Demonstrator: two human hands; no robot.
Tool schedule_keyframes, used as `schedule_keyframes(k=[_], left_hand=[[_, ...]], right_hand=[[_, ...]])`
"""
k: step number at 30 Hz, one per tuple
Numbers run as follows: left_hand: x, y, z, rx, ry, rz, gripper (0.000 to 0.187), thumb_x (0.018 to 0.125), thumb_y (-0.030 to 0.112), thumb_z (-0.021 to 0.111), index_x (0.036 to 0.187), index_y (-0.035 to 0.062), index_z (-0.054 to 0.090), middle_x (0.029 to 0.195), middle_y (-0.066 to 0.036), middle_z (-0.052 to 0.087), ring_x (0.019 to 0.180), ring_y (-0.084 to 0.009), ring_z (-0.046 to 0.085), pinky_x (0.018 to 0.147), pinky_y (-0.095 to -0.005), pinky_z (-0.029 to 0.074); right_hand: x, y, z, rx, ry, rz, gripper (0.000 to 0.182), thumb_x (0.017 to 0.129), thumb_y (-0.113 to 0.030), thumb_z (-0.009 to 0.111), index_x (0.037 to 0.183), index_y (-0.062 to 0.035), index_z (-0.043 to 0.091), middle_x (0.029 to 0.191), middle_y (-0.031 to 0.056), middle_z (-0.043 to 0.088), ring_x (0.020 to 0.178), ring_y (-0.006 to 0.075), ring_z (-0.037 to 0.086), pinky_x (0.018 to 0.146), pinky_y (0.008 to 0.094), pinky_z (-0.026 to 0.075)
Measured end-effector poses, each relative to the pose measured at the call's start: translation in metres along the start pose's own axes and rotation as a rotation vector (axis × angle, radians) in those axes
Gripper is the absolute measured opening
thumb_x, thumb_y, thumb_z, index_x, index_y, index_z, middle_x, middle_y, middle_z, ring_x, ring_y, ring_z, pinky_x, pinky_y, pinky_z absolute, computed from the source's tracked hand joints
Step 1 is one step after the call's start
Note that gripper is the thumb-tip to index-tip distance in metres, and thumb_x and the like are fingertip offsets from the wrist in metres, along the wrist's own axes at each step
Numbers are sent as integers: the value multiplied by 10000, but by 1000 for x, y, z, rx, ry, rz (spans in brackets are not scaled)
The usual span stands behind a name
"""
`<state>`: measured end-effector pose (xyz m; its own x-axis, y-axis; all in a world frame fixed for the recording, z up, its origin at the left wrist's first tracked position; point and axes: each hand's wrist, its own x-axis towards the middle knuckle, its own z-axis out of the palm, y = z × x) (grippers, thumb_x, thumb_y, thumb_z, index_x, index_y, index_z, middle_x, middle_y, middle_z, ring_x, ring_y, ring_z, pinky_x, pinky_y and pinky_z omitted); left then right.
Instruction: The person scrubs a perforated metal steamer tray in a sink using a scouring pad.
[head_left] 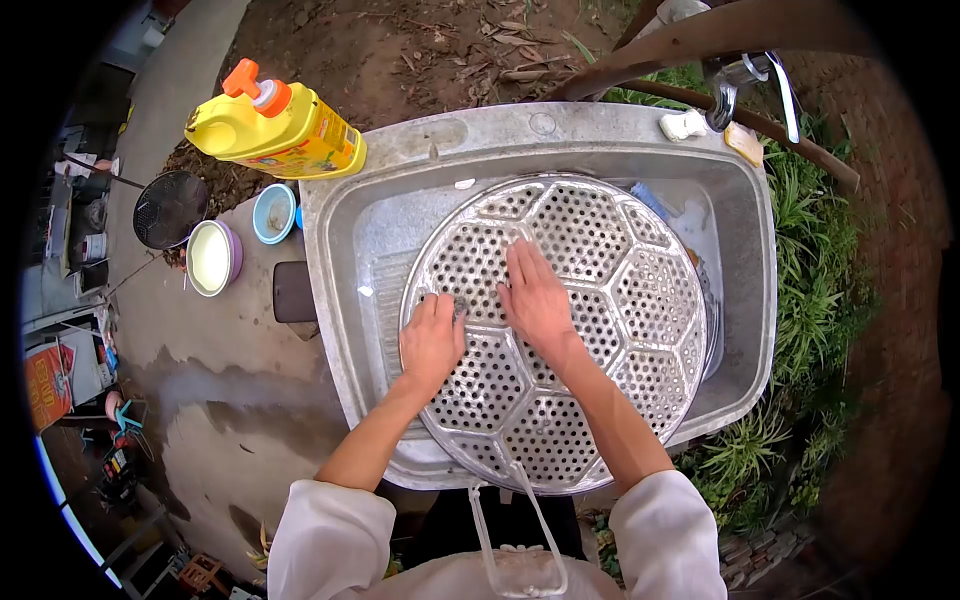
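Observation:
A large round metal steamer plate (575,430), full of small holes and pressed with a hexagon pattern, lies across the grey sink (740,330), its near edge over the front rim. My left hand (430,345) rests on the plate's left side with its fingers curled; a small dark grey lump shows between fingers and thumb, and I cannot tell what it is. Stretched flat on the plate, left of its middle, is my right hand (537,300), fingers together and fingertips blurred. The plate's surface looks wet.
A yellow jug (310,135) with an orange pump stands at the sink's back left corner. Soap (684,124), a sponge (743,144) and a faucet (728,95) are at back right. Left on the ground are basins (211,258) and a black strainer (170,210). Plants (810,280) border the right.

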<state>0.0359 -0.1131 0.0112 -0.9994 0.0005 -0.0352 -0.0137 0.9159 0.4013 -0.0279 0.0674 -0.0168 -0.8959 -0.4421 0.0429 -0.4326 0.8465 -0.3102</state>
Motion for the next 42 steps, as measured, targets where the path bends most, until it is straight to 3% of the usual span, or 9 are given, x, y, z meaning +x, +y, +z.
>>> schedule_keyframes(k=[7, 11, 13, 15, 19, 25, 34, 39, 42], left_hand=[[2, -2, 4, -36, 30, -19, 202, 876, 188, 656, 973, 55, 538, 915, -141, 563, 880, -328, 614, 711, -451, 531], [1, -2, 0, -86, 47, -23, 210, 885, 179, 642, 1004, 34, 546, 941, -156, 583, 903, -350, 614, 709, -466, 521], [-4, -1, 0, -103, 67, -27, 209, 840, 153, 644, 973, 38, 531, 920, -151, 564, 894, -344, 601, 732, -467, 524], [-9, -1, -6, -129, 65, -47, 208, 816, 133, 617, 966, 25, 524, 936, -162, 574, 903, -360, 597, 753, -483, 519], [-51, 10, -14, -199, -35, -123, 263, 789, 127, 590, 1008, -5, 529, 959, -186, 593, 912, -381, 605, 767, -497, 514], [-126, 58, -19, -318, -175, -215, 290, 783, 117, 603, 1034, -12, 539, 997, -219, 613, 873, -404, 623, 774, -501, 508], [-99, 12, -32, -265, 253, -482, 289, 823, 104, 655, 1084, 13, 567, 1004, -196, 623, 930, -403, 595, 797, -474, 466], [-126, 17, -23, -223, 290, -441, 305, 827, 114, 684, 1093, 14, 573, 1012, -183, 612, 945, -390, 582, 797, -475, 461], [-121, 15, -29, -264, 348, -441, 286, 853, 118, 662, 1088, -11, 565, 992, -189, 610, 936, -394, 598, 787, -467, 480]], right_hand=[[-56, 3, -32, 159, -103, 50, 516, 955, -229, 557, 1393, 28, 469, 1453, 202, 467, 1361, 366, 425, 1132, 403, 367], [-145, 61, -87, -55, 155, 604, 716, 976, -326, 539, 1546, -28, 225, 1602, 175, 252, 1479, 333, 248, 1194, 544, 182], [-211, 123, -74, -180, 444, 889, 709, 967, -375, 570, 1518, -12, 311, 1522, 247, 372, 1407, 346, 375, 1146, 505, 285], [-238, 166, -70, 482, 397, 1339, 589, 951, -414, 606, 1314, 48, 566, 1199, 270, 633, 1090, 317, 613, 956, 439, 453], [-210, 176, -77, 364, 509, 1106, 562, 950, -440, 627, 894, 117, 682, 715, 106, 649, 685, 165, 540, 684, 356, 460], [-124, 206, -124, 157, 243, 871, 562, 934, -506, 583, 1020, 38, 697, 832, 280, 678, 804, 425, 662, 745, 467, 483], [18, 197, -90, -80, 88, 374, 544, 960, -514, 512, 1312, -111, 607, 1178, 227, 656, 1070, 395, 630, 894, 449, 491], [-3, 86, -7, -117, 126, 186, 723, 986, -459, 474, 1477, 54, 339, 1551, 280, 284, 1440, 436, 265, 1169, 547, 207], [-80, -35, -8, 5, -203, 13, 778, 1003, -492, 405, 1510, 78, 254, 1594, 264, 199, 1492, 399, 165, 1205, 531, 126]])
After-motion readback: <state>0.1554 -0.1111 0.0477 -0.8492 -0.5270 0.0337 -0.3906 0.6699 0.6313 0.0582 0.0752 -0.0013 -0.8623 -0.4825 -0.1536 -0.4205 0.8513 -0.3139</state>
